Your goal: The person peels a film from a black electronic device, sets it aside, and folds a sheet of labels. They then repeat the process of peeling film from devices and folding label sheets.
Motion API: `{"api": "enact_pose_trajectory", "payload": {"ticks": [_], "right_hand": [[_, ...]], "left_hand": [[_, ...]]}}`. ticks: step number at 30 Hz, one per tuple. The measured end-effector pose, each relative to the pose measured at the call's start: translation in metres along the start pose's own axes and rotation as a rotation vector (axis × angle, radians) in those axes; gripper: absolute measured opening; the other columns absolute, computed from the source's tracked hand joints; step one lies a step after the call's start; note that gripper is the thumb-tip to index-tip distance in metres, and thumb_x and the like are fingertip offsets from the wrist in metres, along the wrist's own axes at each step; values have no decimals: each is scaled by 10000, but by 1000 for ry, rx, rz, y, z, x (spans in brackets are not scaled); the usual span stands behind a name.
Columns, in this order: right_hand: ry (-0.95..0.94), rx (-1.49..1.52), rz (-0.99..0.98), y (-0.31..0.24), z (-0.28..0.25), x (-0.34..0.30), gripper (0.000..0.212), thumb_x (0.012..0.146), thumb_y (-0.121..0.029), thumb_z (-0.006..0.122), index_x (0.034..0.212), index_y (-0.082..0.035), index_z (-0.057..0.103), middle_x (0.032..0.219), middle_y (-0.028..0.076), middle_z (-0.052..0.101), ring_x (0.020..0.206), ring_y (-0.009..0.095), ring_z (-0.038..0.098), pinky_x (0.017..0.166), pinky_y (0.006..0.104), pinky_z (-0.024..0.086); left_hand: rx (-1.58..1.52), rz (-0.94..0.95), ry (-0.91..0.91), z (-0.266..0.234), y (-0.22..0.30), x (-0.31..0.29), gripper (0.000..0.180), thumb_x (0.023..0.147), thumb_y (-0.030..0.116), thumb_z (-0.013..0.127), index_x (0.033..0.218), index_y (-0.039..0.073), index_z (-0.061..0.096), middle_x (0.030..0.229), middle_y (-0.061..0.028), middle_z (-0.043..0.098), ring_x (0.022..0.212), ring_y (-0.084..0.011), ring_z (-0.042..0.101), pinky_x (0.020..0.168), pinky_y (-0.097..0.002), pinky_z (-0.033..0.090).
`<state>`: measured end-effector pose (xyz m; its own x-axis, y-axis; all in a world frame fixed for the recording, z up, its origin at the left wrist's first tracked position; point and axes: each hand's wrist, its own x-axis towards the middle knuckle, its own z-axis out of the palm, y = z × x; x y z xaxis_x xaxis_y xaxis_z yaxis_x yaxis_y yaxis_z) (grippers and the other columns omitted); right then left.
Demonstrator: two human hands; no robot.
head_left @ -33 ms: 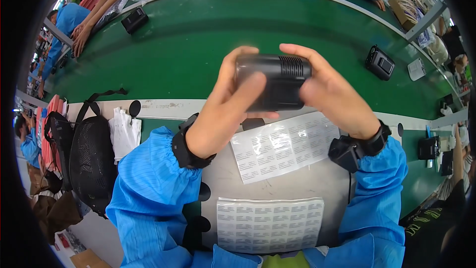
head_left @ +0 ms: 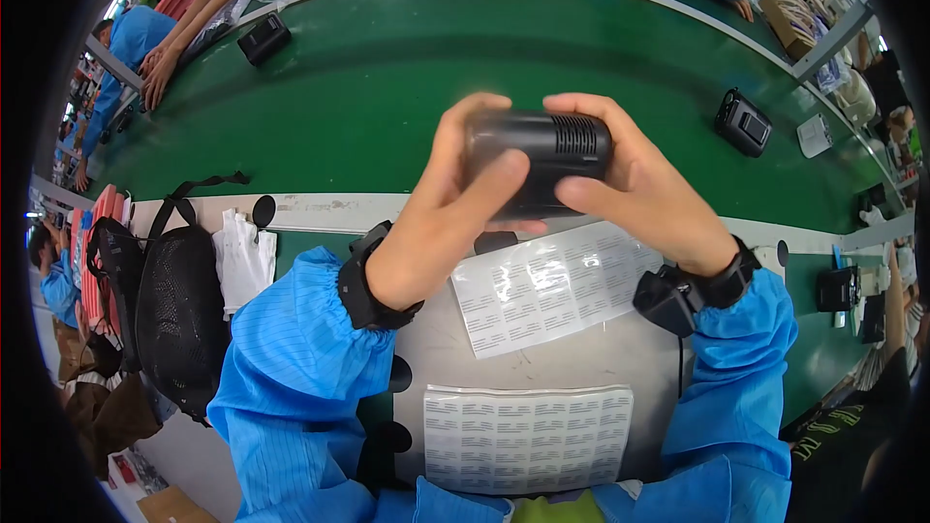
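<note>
Between both hands I hold a black box-shaped device with a slotted vent near its right end, raised above the near edge of the green belt. My left hand grips its left end, thumb across the side facing me. At the other end, my right hand has its fingers over the top and its thumb on the lower right part. Below the hands, a glossy sheet of printed labels lies slanted on a pale board. Nearer to me is a stack of label sheets.
Similar black devices lie on the green belt: one at far left, one at right by a small white box. A black mesh bag and white gloves are at left. Co-workers' arms reach in across the belt.
My right thumb has shifted left over the device's lower right part. The device has moved very slightly, still in both hands.
</note>
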<state>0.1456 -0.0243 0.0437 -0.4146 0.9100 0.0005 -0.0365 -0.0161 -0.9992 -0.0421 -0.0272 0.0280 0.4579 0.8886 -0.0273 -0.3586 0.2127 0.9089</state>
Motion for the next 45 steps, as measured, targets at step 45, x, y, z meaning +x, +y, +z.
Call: {"api": "enact_pose_trajectory", "payload": {"ticks": [45], "right_hand": [[-52, -939, -186, 49, 13, 25, 184, 805, -44, 569, 980, -38, 625, 862, 106, 573, 814, 256, 540, 736, 319, 430]], "left_hand": [[1404, 209, -188, -85, 3, 7, 145, 828, 101, 564, 911, 5, 635, 758, -151, 593, 729, -316, 571, 676, -347, 464]]}}
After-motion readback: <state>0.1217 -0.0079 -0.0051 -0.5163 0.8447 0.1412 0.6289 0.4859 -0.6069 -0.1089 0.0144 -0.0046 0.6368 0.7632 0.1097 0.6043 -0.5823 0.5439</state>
